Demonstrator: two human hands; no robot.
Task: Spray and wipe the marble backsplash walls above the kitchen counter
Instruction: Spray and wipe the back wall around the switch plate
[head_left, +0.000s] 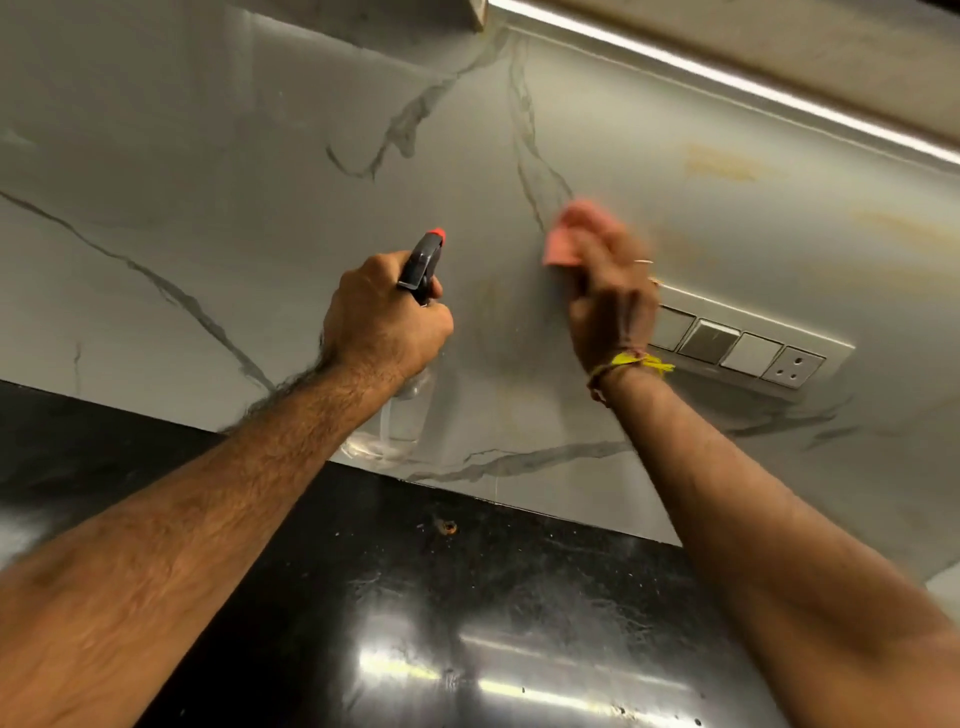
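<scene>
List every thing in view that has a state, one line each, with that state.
spray bottle: upright, gripped in left hand
pink cloth: pressed on the backsplash by right hand, blurred
marble backsplash: yellowish marks upper right
switch panel: rocker positions unclear
black counter: glossy, speckled

We are seeing a backsplash wall (260, 156) of smooth grey marble with dark veins, softly shining. The tabletop (467, 597) is looking like black polished stone, glossy and reflecting light. The spray bottle (400, 415) is showing clear plastic with a dark matt trigger head. The pink cloth (563, 241) is looking soft.
</scene>
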